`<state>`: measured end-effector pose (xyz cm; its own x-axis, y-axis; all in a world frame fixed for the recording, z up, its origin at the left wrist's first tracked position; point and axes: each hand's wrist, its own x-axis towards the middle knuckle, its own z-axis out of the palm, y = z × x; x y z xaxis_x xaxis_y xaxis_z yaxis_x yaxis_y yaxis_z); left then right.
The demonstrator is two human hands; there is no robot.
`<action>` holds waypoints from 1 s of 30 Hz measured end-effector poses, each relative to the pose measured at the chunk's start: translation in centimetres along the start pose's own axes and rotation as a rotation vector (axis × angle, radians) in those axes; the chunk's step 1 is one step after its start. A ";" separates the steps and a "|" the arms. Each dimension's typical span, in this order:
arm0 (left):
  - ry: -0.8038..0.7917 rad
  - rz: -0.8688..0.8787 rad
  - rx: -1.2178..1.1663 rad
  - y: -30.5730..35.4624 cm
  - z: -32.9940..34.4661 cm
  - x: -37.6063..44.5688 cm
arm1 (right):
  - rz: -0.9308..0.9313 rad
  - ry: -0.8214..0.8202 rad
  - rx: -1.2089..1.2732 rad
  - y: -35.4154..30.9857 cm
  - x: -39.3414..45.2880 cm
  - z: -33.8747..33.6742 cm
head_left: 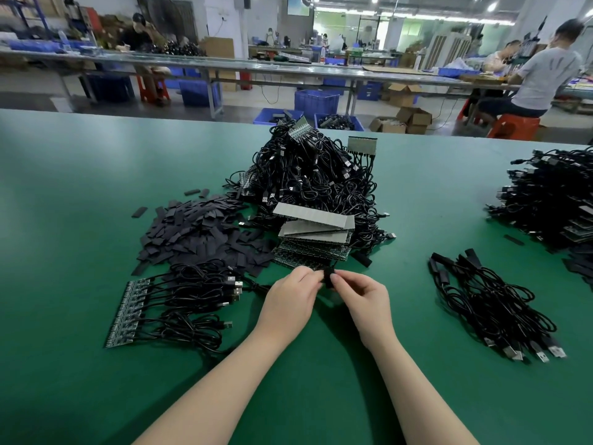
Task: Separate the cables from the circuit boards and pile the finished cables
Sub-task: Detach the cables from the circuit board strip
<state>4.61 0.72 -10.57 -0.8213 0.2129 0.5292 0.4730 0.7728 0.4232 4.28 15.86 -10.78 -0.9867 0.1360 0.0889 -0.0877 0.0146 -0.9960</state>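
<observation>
1. The left hand [290, 300] and the right hand [362, 297] meet above the green table [80, 194]; both pinch one small black piece [327, 277] between thumb and fingers; what exactly this piece is, I cannot tell.
2. Left of the hands lies a strip of circuit boards [123, 316] with black cables [192, 303] attached to it, flat on the table.
3. Behind the hands rises a big heap of cables and boards [308, 184]; grey board strips [316, 224] lean at its front.
4. Beside this heap, on the left, lies a spread of flat black sleeves [199, 229].
5. On the right, well apart from the hands, lies a pile of loose cables [491, 303]; another dark heap [552, 197] sits at the table's right edge.
</observation>
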 end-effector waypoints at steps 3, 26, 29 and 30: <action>-0.005 -0.027 -0.016 -0.2 0.1 -0.1 | -0.001 -0.021 -0.048 0.1 0.0 0.2; -0.072 -0.071 0.001 -0.1 0.3 -0.1 | -0.129 -0.034 -0.242 0.5 -0.1 0.4; -0.071 -0.065 0.018 -0.3 0.3 -0.2 | -0.124 -0.038 -0.235 0.5 -0.1 0.5; -0.077 -0.069 0.021 -0.4 0.4 -0.2 | -0.120 -0.045 -0.227 0.6 -0.1 0.5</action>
<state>4.47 0.61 -11.11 -0.8743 0.2032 0.4408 0.4080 0.7997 0.4405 4.26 15.35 -11.37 -0.9766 0.0759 0.2014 -0.1768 0.2505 -0.9518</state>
